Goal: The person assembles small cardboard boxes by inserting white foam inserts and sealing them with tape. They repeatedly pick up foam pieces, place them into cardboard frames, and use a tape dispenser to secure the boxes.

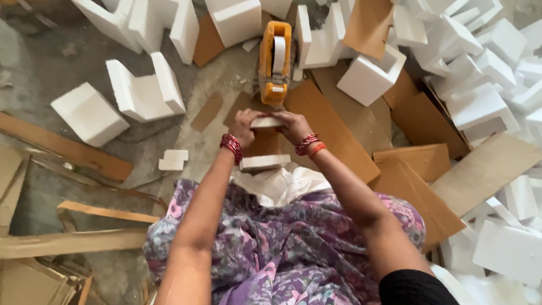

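**Small foam slab in both hands, one piece waiting, heaps all round**

Nearest lies a purple flowered cloth (282, 248) over the person's lap, with a crumpled white sheet (282, 185) at its far edge. Just beyond that sheet rests a flat white foam strip (264, 162), apart from the hands and untouched.

Past it, the left hand (244, 125) and the right hand (293, 125) meet over a small flat white foam slab (266, 122). Each grip is narrow, fingers closed on one end of the slab, which is held level just above a brown cardboard sheet (333, 127) on the grey concrete floor (51, 68). Red bangles (232, 147) ring both wrists.

Beyond the hands stands an orange tape dispenser with a white roll (275, 59), upright and within reach but not touched.

By the look of it the work is in mid-course: one slab is in hand, one strip waits near, and many white foam blocks (480, 73) are heaped far and right, with no finished bundle clearly in sight.
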